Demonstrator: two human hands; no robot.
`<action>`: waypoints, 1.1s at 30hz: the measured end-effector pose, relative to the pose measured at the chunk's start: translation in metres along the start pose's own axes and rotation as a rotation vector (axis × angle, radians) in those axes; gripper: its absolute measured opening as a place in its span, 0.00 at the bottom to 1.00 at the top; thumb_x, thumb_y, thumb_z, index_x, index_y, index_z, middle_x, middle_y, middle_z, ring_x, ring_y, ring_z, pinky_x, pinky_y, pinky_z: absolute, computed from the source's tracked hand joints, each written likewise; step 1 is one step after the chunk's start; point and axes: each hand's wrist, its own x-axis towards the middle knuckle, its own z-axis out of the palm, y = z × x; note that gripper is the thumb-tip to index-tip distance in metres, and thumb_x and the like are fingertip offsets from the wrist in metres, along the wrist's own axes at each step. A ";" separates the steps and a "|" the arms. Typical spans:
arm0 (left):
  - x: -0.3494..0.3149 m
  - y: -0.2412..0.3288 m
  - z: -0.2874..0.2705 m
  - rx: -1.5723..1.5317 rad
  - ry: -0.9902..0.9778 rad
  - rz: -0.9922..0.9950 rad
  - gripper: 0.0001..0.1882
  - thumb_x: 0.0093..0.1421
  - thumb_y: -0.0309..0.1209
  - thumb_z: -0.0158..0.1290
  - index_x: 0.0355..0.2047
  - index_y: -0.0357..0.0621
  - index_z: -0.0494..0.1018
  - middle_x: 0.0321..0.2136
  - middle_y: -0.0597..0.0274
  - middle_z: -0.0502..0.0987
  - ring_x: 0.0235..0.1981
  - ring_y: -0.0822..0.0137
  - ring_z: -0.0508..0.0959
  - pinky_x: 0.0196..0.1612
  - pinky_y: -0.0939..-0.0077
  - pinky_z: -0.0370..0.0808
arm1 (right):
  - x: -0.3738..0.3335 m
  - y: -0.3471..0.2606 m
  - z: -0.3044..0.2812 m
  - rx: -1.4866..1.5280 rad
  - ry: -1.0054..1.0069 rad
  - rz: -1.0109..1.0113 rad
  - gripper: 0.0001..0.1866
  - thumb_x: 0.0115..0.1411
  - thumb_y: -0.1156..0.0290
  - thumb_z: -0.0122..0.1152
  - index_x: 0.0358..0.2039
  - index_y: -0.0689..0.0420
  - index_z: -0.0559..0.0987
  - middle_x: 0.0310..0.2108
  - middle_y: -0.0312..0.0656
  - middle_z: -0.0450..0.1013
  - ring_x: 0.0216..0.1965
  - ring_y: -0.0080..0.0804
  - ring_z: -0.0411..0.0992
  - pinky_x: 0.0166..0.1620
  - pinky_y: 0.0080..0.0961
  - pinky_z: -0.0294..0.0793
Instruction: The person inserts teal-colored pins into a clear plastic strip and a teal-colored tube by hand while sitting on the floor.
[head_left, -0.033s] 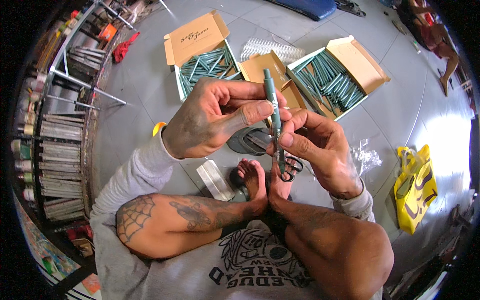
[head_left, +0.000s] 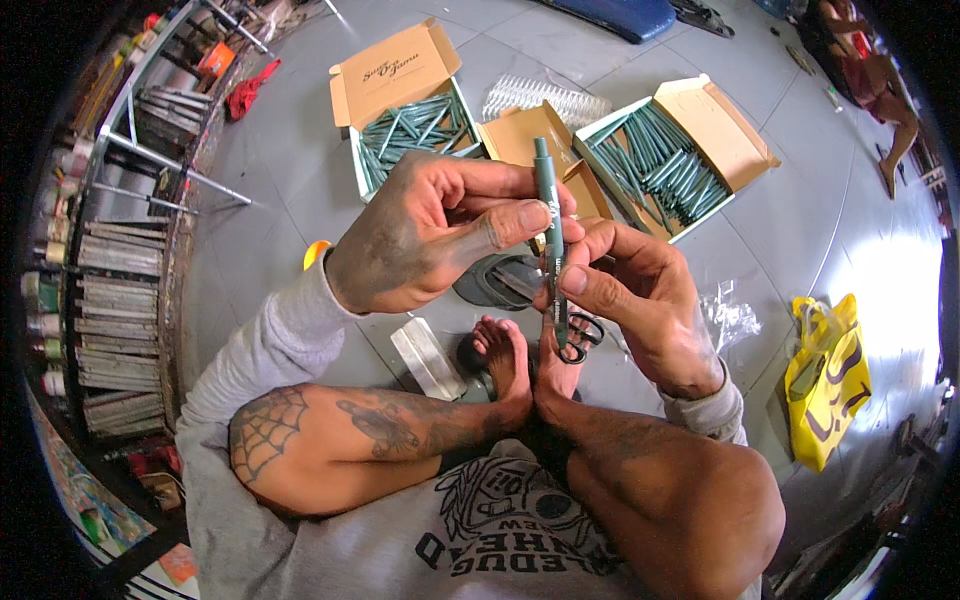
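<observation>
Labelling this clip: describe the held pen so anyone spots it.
Find two open boxes of green pens on the grey floor. Below them in view, the left hand and right hand pinch one pen. Unlike the boxed pens, this one is held.

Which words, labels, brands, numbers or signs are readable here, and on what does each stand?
I'm locating text without transcribing it.
Open box lid, upper left: dark script, legible.
Green pen, held by the left hand and right hand: pale print, small, partly covered.
Grey shirt: dark lettering, broken by folds.
Yellow bag: dark markings, too creased to read.
</observation>
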 end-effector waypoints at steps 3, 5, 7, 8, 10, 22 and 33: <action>0.000 -0.005 0.000 -0.017 0.006 0.020 0.18 0.67 0.31 0.55 0.52 0.30 0.74 0.44 0.52 0.82 0.48 0.67 0.80 0.58 0.69 0.74 | 0.002 0.003 -0.002 -0.135 0.014 -0.006 0.07 0.64 0.71 0.65 0.37 0.61 0.78 0.34 0.33 0.75 0.39 0.18 0.72 0.44 0.17 0.71; 0.000 -0.005 0.000 -0.014 -0.001 0.012 0.18 0.67 0.31 0.55 0.52 0.30 0.74 0.44 0.52 0.82 0.47 0.68 0.80 0.57 0.71 0.75 | 0.001 0.003 -0.003 -0.164 0.025 0.011 0.07 0.65 0.71 0.65 0.37 0.61 0.78 0.34 0.33 0.75 0.37 0.18 0.72 0.41 0.17 0.71; 0.000 -0.003 -0.001 0.020 -0.009 -0.014 0.18 0.67 0.32 0.55 0.52 0.30 0.74 0.44 0.52 0.82 0.46 0.68 0.80 0.56 0.72 0.75 | 0.000 0.004 -0.002 -0.156 0.042 0.012 0.07 0.65 0.70 0.65 0.36 0.60 0.78 0.33 0.34 0.76 0.35 0.17 0.72 0.38 0.17 0.71; 0.001 -0.003 -0.001 0.017 -0.009 -0.009 0.18 0.67 0.32 0.55 0.52 0.30 0.74 0.43 0.52 0.82 0.46 0.68 0.80 0.56 0.72 0.75 | 0.001 0.004 -0.001 -0.154 0.048 -0.001 0.07 0.65 0.70 0.65 0.36 0.60 0.78 0.33 0.34 0.76 0.34 0.17 0.72 0.36 0.17 0.71; 0.000 -0.002 -0.001 0.018 -0.009 -0.008 0.18 0.67 0.33 0.55 0.52 0.30 0.74 0.43 0.53 0.82 0.46 0.69 0.80 0.55 0.72 0.75 | 0.002 0.007 0.003 -0.134 0.055 -0.068 0.07 0.65 0.69 0.65 0.36 0.60 0.78 0.33 0.35 0.77 0.32 0.17 0.72 0.33 0.17 0.70; 0.000 -0.005 0.000 0.030 0.009 0.031 0.19 0.67 0.34 0.57 0.51 0.31 0.75 0.43 0.53 0.82 0.47 0.68 0.80 0.57 0.71 0.74 | 0.002 0.001 0.005 -0.148 0.097 -0.007 0.06 0.62 0.73 0.63 0.35 0.60 0.76 0.36 0.42 0.78 0.38 0.29 0.77 0.48 0.28 0.75; 0.001 -0.007 0.001 0.047 0.001 0.036 0.18 0.67 0.34 0.56 0.51 0.31 0.75 0.43 0.53 0.82 0.47 0.68 0.80 0.57 0.71 0.74 | 0.004 0.008 0.005 -0.105 0.133 -0.047 0.08 0.63 0.71 0.65 0.36 0.62 0.77 0.32 0.40 0.79 0.29 0.17 0.72 0.28 0.14 0.69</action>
